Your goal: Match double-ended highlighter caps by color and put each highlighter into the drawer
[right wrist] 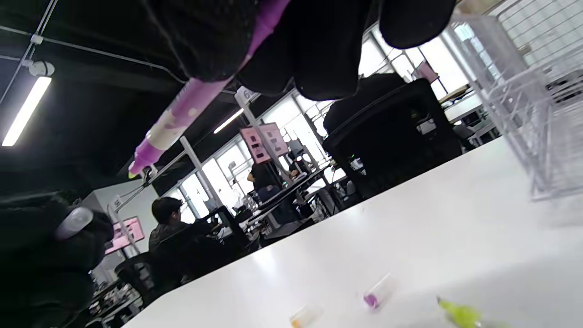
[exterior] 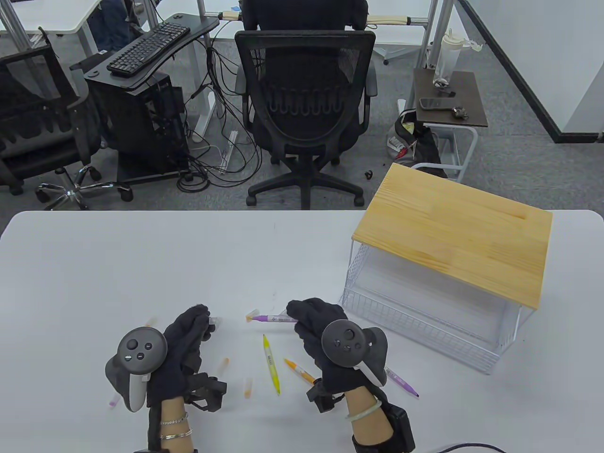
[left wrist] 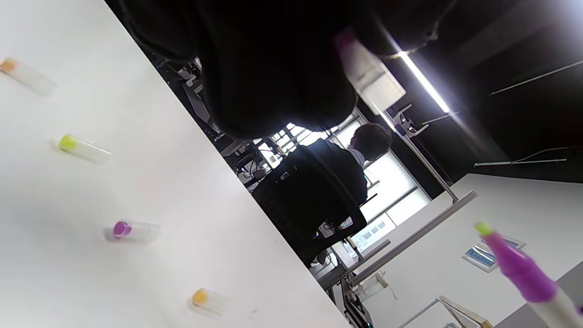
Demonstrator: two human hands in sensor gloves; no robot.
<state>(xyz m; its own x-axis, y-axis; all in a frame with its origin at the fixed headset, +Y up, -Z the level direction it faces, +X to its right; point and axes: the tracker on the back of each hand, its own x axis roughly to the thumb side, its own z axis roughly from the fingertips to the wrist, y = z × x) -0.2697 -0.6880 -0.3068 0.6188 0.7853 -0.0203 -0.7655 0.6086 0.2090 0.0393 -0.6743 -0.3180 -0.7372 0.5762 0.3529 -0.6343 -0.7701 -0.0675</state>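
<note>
Gripping purple highlighter [exterior: 272,319] in right hand [exterior: 325,339], clear cap [exterior: 214,321] in left hand [exterior: 186,337]; drawer [exterior: 424,325] lying empty, 3 highlighters waiting on worktop [exterior: 141,264].

Purple highlighter [exterior: 273,319] hidden at its right end inside the right hand [exterior: 321,330]; cut off at the bottom right edge in the left wrist view. Clear cap [exterior: 214,321] mostly buried in the left hand [exterior: 188,339]; its colour blurred, faintly purple in the left wrist view. Second purple highlighter [exterior: 401,382] partly covered by the right tracker [exterior: 351,349]. Orange highlighter [exterior: 299,370] hidden at its near end under the right wrist. Loose caps [left wrist: 82,148] blurred in both wrist views. Forearms cut off at the near edge.
</note>
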